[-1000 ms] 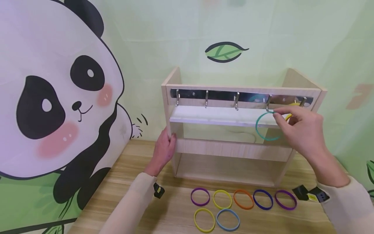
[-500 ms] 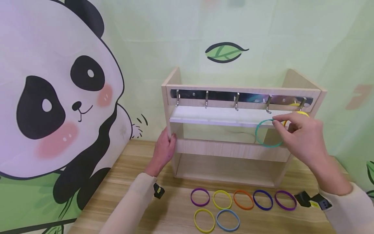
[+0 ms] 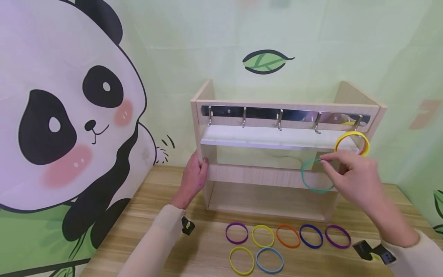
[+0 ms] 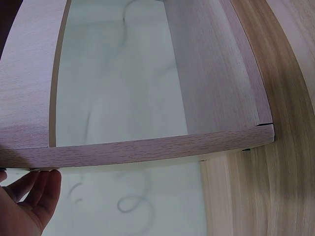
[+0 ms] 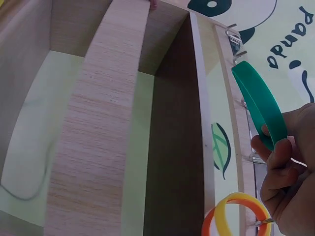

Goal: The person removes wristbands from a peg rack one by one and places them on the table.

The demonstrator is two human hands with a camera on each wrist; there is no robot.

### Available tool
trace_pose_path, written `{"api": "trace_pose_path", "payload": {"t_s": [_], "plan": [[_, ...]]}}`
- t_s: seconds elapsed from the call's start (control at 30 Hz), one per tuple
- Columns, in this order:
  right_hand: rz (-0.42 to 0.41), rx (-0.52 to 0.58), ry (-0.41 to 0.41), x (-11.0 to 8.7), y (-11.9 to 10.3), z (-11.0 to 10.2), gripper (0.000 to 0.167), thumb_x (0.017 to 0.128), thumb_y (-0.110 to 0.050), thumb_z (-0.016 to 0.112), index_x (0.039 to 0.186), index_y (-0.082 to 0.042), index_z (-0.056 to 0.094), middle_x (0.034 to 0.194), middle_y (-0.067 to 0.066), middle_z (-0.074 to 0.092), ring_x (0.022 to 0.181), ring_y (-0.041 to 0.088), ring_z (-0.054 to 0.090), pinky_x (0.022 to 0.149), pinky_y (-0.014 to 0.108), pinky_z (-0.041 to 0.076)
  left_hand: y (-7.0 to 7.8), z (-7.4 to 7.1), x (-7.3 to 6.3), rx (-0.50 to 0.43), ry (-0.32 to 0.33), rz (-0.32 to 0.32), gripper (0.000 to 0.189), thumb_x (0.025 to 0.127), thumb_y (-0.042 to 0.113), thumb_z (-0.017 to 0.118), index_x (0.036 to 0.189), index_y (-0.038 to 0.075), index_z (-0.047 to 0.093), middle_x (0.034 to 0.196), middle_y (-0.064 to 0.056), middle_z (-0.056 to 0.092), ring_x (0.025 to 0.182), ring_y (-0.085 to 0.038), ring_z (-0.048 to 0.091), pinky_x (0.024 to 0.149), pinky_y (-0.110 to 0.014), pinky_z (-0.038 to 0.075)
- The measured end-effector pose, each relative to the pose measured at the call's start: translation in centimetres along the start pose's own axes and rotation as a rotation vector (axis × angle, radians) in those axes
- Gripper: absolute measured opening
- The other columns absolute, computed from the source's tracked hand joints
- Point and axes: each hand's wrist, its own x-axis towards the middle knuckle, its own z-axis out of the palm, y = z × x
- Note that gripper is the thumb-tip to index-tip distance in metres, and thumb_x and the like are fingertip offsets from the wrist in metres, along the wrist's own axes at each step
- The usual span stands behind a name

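Note:
My right hand (image 3: 360, 177) pinches a teal silicone wristband (image 5: 261, 101) between thumb and fingertips. The band hangs in front of the shelf unit's middle opening, below the fourth hook (image 3: 318, 122). Just above that hand, a yellow wristband (image 3: 352, 133) and an orange wristband (image 5: 208, 223) hang together on the rightmost hook (image 3: 358, 122). My left hand (image 3: 194, 177) grips the left side panel of the wooden shelf unit (image 3: 273, 177), thumb toward the front edge. In the left wrist view, its fingers (image 4: 47, 196) meet the panel's edge.
On the wooden table (image 3: 204, 250) before the shelf lie two rows of wristbands, including an orange one (image 3: 288, 236), a dark blue one (image 3: 311, 236) and a light blue one (image 3: 270, 260). The other hooks on the metal rail (image 3: 263, 112) bear nothing. A panda-printed backdrop (image 3: 166, 77) stands behind.
My right hand has lowered with the teal wristband, away from the hooks, uncovering the yellow and orange bands on the rightmost hook. The left hand stays in place.

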Motion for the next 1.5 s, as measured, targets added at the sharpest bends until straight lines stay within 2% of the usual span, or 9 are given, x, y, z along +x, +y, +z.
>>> {"api": "trace_pose_path", "payload": {"t_s": [0.37, 0.57, 0.7, 0.87, 1.0, 1.2, 1.4, 1.5], "plan": [[0.022, 0.018, -0.062, -2.9, 0.8, 0.6, 0.024, 0.070, 0.015, 0.083, 0.087, -0.001, 0.080, 0.058, -0.009, 0.052, 0.051, -0.008, 0.034, 0.043, 0.016, 0.030, 0.0, 0.0, -0.1, 0.004, 0.001, 0.001, 0.050, 0.108, 0.019, 0.044, 0.151, -0.006, 0.045, 0.140, -0.031, 0.059, 0.126, -0.045, 0.061, 0.104, -0.063, 0.053], [0.008, 0.011, -0.093, -4.7, 1.3, 1.5, 0.025, 0.068, 0.014, 0.083, 0.084, -0.004, 0.079, 0.066, -0.004, 0.064, 0.052, -0.008, 0.037, 0.044, 0.015, 0.032, 0.0, 0.0, -0.1, 0.005, 0.001, 0.005, 0.049, 0.109, 0.019, 0.044, 0.151, -0.006, 0.046, 0.138, -0.030, 0.060, 0.125, -0.045, 0.062, 0.103, -0.063, 0.054], [0.037, 0.001, -0.140, -5.8, 1.3, 2.1, 0.025, 0.069, 0.012, 0.085, 0.084, -0.007, 0.079, 0.063, -0.011, 0.059, 0.053, -0.006, 0.036, 0.045, 0.015, 0.032, -0.2, 0.1, 0.0, 0.010, 0.027, 0.016, 0.047, 0.106, 0.018, 0.045, 0.145, -0.007, 0.051, 0.133, -0.030, 0.063, 0.123, -0.045, 0.063, 0.102, -0.063, 0.053], [0.085, 0.040, -0.198, -7.1, 1.3, 2.7, 0.022, 0.074, 0.011, 0.084, 0.087, -0.006, 0.080, 0.060, -0.018, 0.053, 0.048, -0.009, 0.035, 0.040, 0.015, 0.031, -0.3, 0.2, 0.1, 0.008, 0.043, 0.026, 0.046, 0.105, 0.018, 0.045, 0.142, -0.008, 0.053, 0.131, -0.030, 0.064, 0.123, -0.044, 0.063, 0.103, -0.063, 0.053], [0.122, 0.065, -0.244, -8.5, 1.3, 3.3, 0.019, 0.078, 0.010, 0.083, 0.089, -0.005, 0.079, 0.064, -0.014, 0.060, 0.047, -0.011, 0.038, 0.040, 0.015, 0.034, -0.2, 0.1, 0.1, 0.010, 0.033, 0.023, 0.047, 0.105, 0.019, 0.045, 0.143, -0.008, 0.052, 0.132, -0.030, 0.064, 0.123, -0.044, 0.063, 0.103, -0.063, 0.053], [0.136, 0.098, -0.285, -10.3, 1.7, 4.3, 0.019, 0.079, 0.010, 0.082, 0.089, -0.006, 0.078, 0.082, 0.002, 0.075, 0.052, -0.009, 0.040, 0.043, 0.015, 0.036, -0.2, 0.1, 0.0, 0.006, 0.024, 0.016, 0.048, 0.105, 0.019, 0.045, 0.144, -0.008, 0.051, 0.133, -0.030, 0.063, 0.123, -0.044, 0.063, 0.104, -0.062, 0.053], [0.187, 0.100, -0.346, -11.7, 1.6, 5.0, 0.019, 0.080, 0.009, 0.082, 0.087, -0.008, 0.078, 0.085, 0.001, 0.076, 0.055, -0.009, 0.039, 0.045, 0.018, 0.039, -0.2, 0.1, 0.0, -0.001, 0.030, 0.012, 0.047, 0.105, 0.019, 0.045, 0.144, -0.008, 0.052, 0.133, -0.030, 0.064, 0.123, -0.044, 0.063, 0.103, -0.062, 0.053], [0.181, 0.127, -0.368, -12.4, 1.5, 5.4, 0.021, 0.079, 0.011, 0.082, 0.085, -0.008, 0.077, 0.085, 0.003, 0.076, 0.055, -0.009, 0.038, 0.045, 0.020, 0.040, -0.2, 0.1, 0.0, 0.003, 0.035, 0.018, 0.047, 0.105, 0.018, 0.045, 0.143, -0.008, 0.053, 0.131, -0.030, 0.064, 0.122, -0.044, 0.063, 0.103, -0.062, 0.053]]}}
